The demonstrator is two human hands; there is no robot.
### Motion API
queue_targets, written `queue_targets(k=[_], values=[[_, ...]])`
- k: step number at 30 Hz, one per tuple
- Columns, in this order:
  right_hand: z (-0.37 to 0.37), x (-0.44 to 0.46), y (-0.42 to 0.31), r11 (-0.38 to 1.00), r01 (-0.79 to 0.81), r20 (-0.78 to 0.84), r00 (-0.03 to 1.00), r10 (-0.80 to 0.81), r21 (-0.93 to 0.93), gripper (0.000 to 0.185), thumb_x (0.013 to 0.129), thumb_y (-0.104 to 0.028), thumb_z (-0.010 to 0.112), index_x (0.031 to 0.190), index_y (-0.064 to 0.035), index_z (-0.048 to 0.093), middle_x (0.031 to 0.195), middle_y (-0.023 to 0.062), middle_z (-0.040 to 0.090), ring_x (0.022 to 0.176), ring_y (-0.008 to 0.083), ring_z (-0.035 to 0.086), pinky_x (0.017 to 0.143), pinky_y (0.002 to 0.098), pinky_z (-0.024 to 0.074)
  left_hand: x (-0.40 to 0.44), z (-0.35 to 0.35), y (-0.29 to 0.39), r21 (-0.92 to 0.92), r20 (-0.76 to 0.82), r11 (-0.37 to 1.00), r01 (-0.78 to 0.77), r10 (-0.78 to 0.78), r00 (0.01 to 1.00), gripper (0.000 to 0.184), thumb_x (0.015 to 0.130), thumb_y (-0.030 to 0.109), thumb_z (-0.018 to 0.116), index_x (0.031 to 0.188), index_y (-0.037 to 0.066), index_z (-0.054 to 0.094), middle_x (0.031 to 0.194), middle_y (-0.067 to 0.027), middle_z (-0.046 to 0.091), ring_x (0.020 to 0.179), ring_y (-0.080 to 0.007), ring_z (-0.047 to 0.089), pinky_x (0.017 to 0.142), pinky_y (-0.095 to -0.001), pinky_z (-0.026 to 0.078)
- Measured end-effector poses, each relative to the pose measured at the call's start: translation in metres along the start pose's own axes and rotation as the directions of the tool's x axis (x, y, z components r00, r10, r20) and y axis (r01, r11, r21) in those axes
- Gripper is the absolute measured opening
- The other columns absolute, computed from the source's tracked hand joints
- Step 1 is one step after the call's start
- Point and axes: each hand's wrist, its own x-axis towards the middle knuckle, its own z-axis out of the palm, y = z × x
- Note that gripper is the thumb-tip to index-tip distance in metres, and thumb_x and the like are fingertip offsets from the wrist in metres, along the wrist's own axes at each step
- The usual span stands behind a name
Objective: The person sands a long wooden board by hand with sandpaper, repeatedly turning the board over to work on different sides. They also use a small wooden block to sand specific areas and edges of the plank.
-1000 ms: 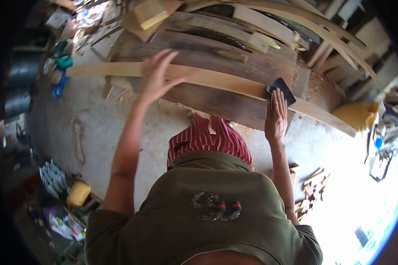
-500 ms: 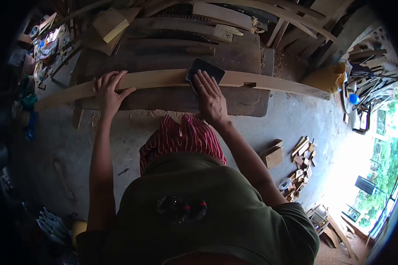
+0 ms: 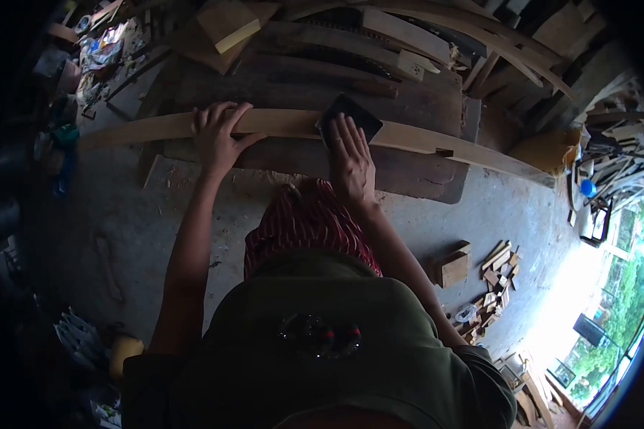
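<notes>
A long, slightly curved pale wooden strip [image 3: 286, 121] lies across the dark wooden bench [image 3: 415, 171], with a small notch toward its right part. My left hand [image 3: 220, 136] rests over the strip left of centre, fingers on its top and thumb apart along the near edge. Under my right hand [image 3: 352, 157] is a black flat sheet [image 3: 368, 123], pressed onto the strip near the middle. The fingers of my right hand lie stretched out on that sheet, and its underside is hidden.
Wooden pieces [image 3: 322, 39] and curved strips [image 3: 479, 32] lie behind the strip. Wood offcuts [image 3: 495, 279] and a block [image 3: 453, 268] sit on the floor at right. A yellow sack [image 3: 547, 151] is near the strip's right end.
Since the first frame, my right hand and the black sheet have moved left along the strip. My left hand, lifted before, now rests on the strip. The view has shifted too.
</notes>
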Motion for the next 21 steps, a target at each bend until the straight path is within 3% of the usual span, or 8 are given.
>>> queue_targets(k=[6,9,12,14,15,17,19,21], values=[[-0.054,-0.032,0.124,0.939,-0.131,-0.117,0.988,0.098,-0.318,0.05,0.094,-0.003,0.042,0.144,-0.0066,0.046,0.146,0.0185,0.046,0.138,0.0356,0.041,0.114,0.0477,0.0316,0.007,-0.021,-0.005,-0.033,0.032,0.999,0.031,-0.03,0.999,0.06,0.08,0.056,0.072,0.129,0.023,0.06,0.128,-0.0064,0.057,0.121,-0.0271,0.051,0.11,-0.0582,0.025],[-0.09,-0.069,0.227,0.904,-0.279,-0.289,0.939,0.186,-0.324,0.045,0.1,-0.01,0.037,0.143,-0.0029,0.047,0.146,0.0209,0.046,0.137,0.0368,0.042,0.112,0.0486,0.0328,-0.005,-0.03,-0.029,-0.166,-0.085,0.957,0.236,-0.253,0.964,0.061,0.086,0.047,0.069,0.137,0.018,0.053,0.136,-0.0124,0.052,0.126,-0.0314,0.048,0.111,-0.0528,0.027],[-0.073,-0.048,0.204,0.876,-0.339,-0.258,0.931,0.259,-0.343,0.045,0.101,-0.012,0.036,0.143,-0.0008,0.045,0.148,0.0203,0.044,0.137,0.0365,0.041,0.113,0.0487,0.0315,-0.024,-0.031,-0.091,-0.345,-0.317,0.84,0.418,-0.524,0.79,0.062,0.091,0.039,0.066,0.143,0.012,0.045,0.139,-0.0179,0.047,0.129,-0.0341,0.046,0.111,-0.048,0.03],[-0.044,-0.038,0.157,0.952,-0.166,-0.216,0.97,0.111,-0.256,0.046,0.102,-0.015,0.036,0.145,-0.001,0.042,0.151,0.0173,0.042,0.141,0.0343,0.038,0.115,0.0482,0.0283,-0.044,-0.023,-0.151,-0.559,-0.445,0.563,0.609,-0.823,0.353,0.067,0.091,0.037,0.066,0.146,0.008,0.039,0.143,-0.0207,0.044,0.13,-0.0342,0.045,0.109,-0.0468,0.033],[-0.034,-0.031,0.122,0.973,-0.083,-0.109,0.992,0.061,-0.215,0.045,0.103,-0.014,0.037,0.145,-0.0019,0.042,0.151,0.016,0.042,0.141,0.0336,0.038,0.116,0.0464,0.0279,-0.042,-0.035,-0.17,-0.556,-0.459,0.57,0.605,-0.817,0.349,0.067,0.091,0.037,0.066,0.146,0.008,0.039,0.143,-0.0207,0.044,0.13,-0.0342,0.045,0.109,-0.0468,0.033],[-0.03,-0.018,0.066,0.981,-0.056,0.088,0.993,0.073,-0.188,0.044,0.103,-0.012,0.038,0.146,-0.0026,0.041,0.152,0.012,0.042,0.143,0.0315,0.034,0.117,0.0435,0.025,-0.037,-0.062,-0.213,-0.851,-0.072,-0.043,0.524,-0.978,-0.197,0.074,0.091,0.041,0.064,0.15,0.01,0.031,0.145,-0.0226,0.041,0.132,-0.0334,0.043,0.106,-0.0488,0.038],[-0.032,-0.024,0.096,0.983,-0.179,0.004,0.984,0.179,-0.052,0.049,0.106,-0.027,0.032,0.146,-0.0021,0.043,0.152,0.0136,0.042,0.144,0.0279,0.034,0.118,0.0427,0.0248,-0.04,-0.08,-0.266,-0.876,-0.045,-0.093,0.474,-0.961,-0.273,0.077,0.092,0.045,0.062,0.152,0.014,0.027,0.147,-0.0212,0.039,0.132,-0.0342,0.043,0.103,-0.051,0.04],[-0.043,-0.032,0.134,0.909,-0.416,-0.216,0.886,0.411,0.025,0.045,0.105,-0.02,0.037,0.145,-0.0008,0.044,0.15,0.0166,0.044,0.14,0.0296,0.039,0.117,0.039,0.0276,-0.061,-0.086,-0.333,-0.913,0.088,-0.19,0.361,-0.956,-0.281,0.078,0.093,0.053,0.056,0.154,0.02,0.02,0.151,-0.0178,0.034,0.13,-0.0371,0.044,0.1,-0.0555,0.043]])
